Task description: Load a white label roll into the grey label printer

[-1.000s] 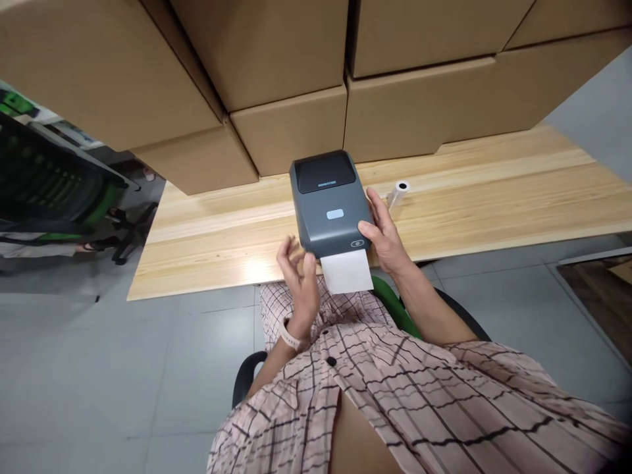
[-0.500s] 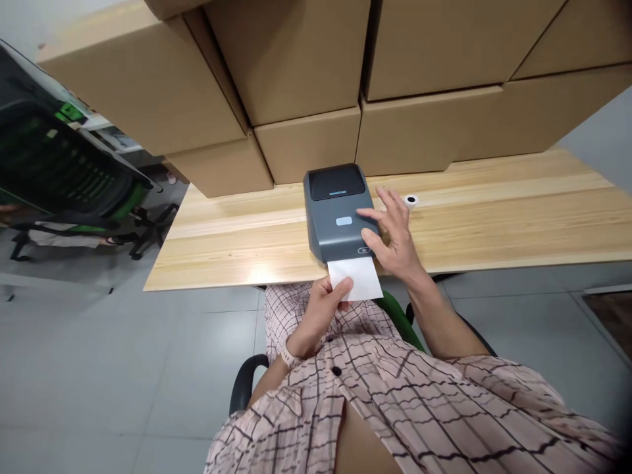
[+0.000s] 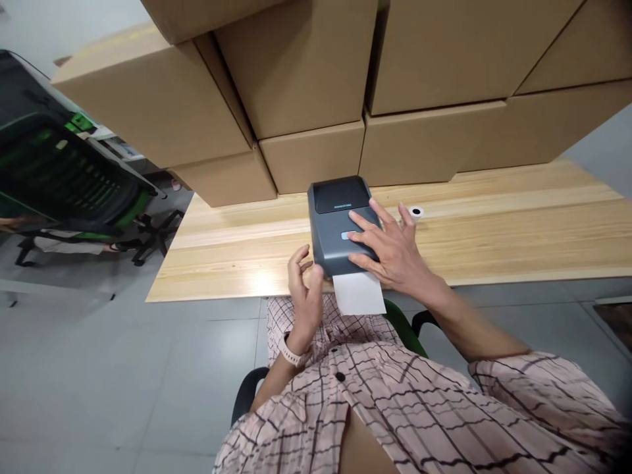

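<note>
A dark grey printer-like device (image 3: 328, 240) stands on the wooden table, near its front edge. White paper (image 3: 359, 295) sticks out of its front and hangs past the table edge. My right hand (image 3: 390, 253) lies with fingers spread on top of the device, over its right side and partly on the light window in the lid. My left hand (image 3: 306, 289) is beside the front left corner of the device, fingers apart and curved, with nothing in it. Just right of my right hand sits a small white roll (image 3: 416, 212) with a dark core.
Stacked cardboard boxes (image 3: 311, 155) line the back of the wooden table (image 3: 232, 263). A black and green office chair (image 3: 69, 178) stands on the floor at the left, with part of another person near it.
My left hand has let go of the white paper and moved left to the device's corner. My right hand has come down onto the lid with its fingers spread.
</note>
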Tool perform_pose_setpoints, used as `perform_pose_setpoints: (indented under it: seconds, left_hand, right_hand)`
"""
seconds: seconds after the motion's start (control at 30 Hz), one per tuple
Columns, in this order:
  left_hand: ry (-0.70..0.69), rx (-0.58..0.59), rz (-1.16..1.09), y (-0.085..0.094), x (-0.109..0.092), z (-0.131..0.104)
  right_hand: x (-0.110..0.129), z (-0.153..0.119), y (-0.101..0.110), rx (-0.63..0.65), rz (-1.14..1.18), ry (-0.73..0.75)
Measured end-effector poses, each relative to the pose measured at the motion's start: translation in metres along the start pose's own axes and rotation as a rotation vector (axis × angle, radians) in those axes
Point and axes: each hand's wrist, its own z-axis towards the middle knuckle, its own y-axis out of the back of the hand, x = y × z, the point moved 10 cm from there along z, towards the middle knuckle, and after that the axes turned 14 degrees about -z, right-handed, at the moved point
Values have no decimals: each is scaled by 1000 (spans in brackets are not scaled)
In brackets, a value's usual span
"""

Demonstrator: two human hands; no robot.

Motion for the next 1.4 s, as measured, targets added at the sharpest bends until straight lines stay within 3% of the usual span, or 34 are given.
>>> perform_pose_setpoints:
  seconds: [0.1, 0.17, 0.27, 0.33, 0.43, 0.53, 0.63, 0.73, 0.87, 1.1, 1.4]
  left_hand:
    - [71, 152, -24, -24, 14, -8]
    - [115, 209, -32, -31, 23, -15]
    - [107, 209, -17, -28, 29, -17]
    - [45, 194, 17, -24, 25, -12]
    - [-58, 208, 77, -27, 12, -4]
    - [-127, 238, 49, -42, -4, 0]
    - [-150, 133, -71, -46, -10, -1]
    - [-45, -16, -142, -37, 8, -6]
    - [69, 45, -112, -34, 31, -14]
    - [-8, 97, -30, -27, 31, -13]
    - [23, 82, 7, -22, 34, -13]
  right_hand:
    - [-14, -26, -3, -78, -19, -111]
    - [-31, -45, -6, -157, 128, -267]
    - [-53, -66, -17, -223, 384, -467]
    - [-57, -70, -21, -212, 425, -511]
    - [-57, -69, -21, -164, 398, -502]
    - [-59, -68, -18, -138, 402, -474]
    - [-60, -70, -18, -160, 432, -462]
    - [-58, -74, -21, -181, 444, -479]
    - [-51, -76, -19, -214, 357, -463]
    - [-49, -74, -17, -217, 328, -423]
    - [-49, -74, -16, -213, 344, -453]
